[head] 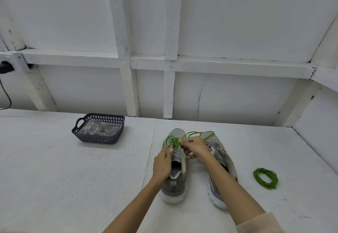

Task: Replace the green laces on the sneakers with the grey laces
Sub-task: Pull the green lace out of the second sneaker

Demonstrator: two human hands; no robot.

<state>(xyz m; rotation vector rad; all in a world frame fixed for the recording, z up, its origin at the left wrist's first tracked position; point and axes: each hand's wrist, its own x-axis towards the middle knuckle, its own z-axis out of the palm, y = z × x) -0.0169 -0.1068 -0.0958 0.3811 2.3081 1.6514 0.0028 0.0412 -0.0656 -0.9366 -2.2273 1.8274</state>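
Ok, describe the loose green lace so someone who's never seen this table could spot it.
On the white table, find the grey left sneaker and right sneaker near the front. Right of both, alone on the surface, lies the loose lace. Unlike the green lace threaded in the left sneaker, it is wound into a small coil.

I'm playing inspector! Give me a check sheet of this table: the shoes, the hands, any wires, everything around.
Surface: white table, matte, faint seams.
Job's things: left grey mesh sneaker partly laced with threaded green lace; right grey mesh sneaker shows no lacing; coiled green lace lies on the table right of it.
Clutter: dark plastic lattice basket holding clear bags, contents unclear.
Hands: left hand grips the left sneaker; right hand pinches the threaded lace.
Cables: black cable hangs at far left.
Surroundings: white panelled wall.
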